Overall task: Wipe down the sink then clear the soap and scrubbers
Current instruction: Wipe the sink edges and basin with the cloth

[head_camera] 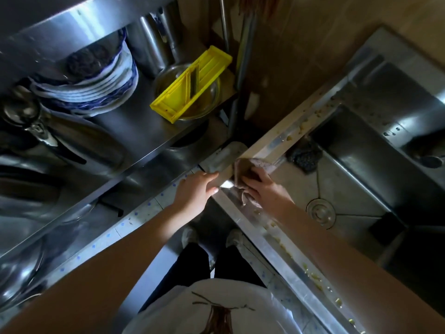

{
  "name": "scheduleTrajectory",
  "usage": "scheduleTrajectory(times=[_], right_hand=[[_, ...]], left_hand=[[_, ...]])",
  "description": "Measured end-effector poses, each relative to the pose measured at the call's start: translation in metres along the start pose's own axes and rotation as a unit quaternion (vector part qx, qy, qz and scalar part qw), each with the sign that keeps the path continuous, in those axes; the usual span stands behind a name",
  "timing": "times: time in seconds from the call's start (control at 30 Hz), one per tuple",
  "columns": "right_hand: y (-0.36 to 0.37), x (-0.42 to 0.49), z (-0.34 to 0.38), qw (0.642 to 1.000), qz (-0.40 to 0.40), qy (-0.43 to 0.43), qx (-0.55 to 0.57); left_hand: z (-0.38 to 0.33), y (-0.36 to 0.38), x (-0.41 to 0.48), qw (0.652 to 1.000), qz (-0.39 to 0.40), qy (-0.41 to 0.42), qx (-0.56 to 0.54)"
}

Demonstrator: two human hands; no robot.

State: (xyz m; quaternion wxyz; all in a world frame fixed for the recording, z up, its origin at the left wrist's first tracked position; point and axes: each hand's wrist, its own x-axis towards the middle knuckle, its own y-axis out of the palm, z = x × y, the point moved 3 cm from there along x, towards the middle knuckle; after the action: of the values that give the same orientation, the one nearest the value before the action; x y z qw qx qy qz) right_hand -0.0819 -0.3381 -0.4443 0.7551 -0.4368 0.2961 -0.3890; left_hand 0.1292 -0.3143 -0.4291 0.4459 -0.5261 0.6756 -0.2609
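Note:
The steel sink point(356, 179) fills the right side, and food crumbs lie along its left and near rims. My right hand point(262, 189) holds a grey-brown cloth point(245, 168) pressed on the sink's near-left corner. My left hand point(196, 190) is just outside that corner, its fingers cupped against the rim's edge and holding nothing. A dark wire scrubber point(304, 156) lies inside the basin at its left corner. A second dark scrubber point(86, 60) sits on a stack of blue-and-white plates point(96, 92). A small black block point(385, 227) sits in the basin near the drain point(320, 213).
To the left is a steel rack with pots, lids and a yellow slicer point(190, 84) lying across a glass bowl. A wooden wall and poles stand behind the sink. My feet are on the floor below the sink's near rim.

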Motion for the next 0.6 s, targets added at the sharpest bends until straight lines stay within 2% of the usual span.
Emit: scheduleTrajectory(times=[0.07, 0.17, 0.33, 0.4, 0.5, 0.6], right_hand=[[-0.008, 0.009, -0.009, 1.000, -0.003, -0.010, 0.000], [-0.024, 0.022, -0.029, 0.999, -0.047, 0.001, 0.003], [-0.058, 0.053, -0.082, 0.972, -0.124, 0.180, 0.089], [-0.069, 0.065, -0.094, 0.960, -0.141, 0.215, 0.109], [-0.069, 0.071, -0.090, 0.962, -0.136, 0.212, 0.106], [-0.056, 0.061, -0.063, 0.977, -0.114, 0.151, 0.098]], left_hand=[[0.000, 0.000, 0.000, 1.000, -0.012, 0.002, -0.004], [-0.001, 0.001, -0.002, 1.000, -0.025, 0.000, -0.007], [-0.004, 0.003, -0.005, 1.000, -0.028, -0.006, -0.006], [-0.005, 0.002, -0.004, 1.000, -0.030, -0.005, 0.004], [-0.008, -0.001, -0.004, 0.999, -0.029, 0.008, 0.026], [-0.011, -0.005, -0.002, 0.999, -0.030, 0.012, 0.027]])
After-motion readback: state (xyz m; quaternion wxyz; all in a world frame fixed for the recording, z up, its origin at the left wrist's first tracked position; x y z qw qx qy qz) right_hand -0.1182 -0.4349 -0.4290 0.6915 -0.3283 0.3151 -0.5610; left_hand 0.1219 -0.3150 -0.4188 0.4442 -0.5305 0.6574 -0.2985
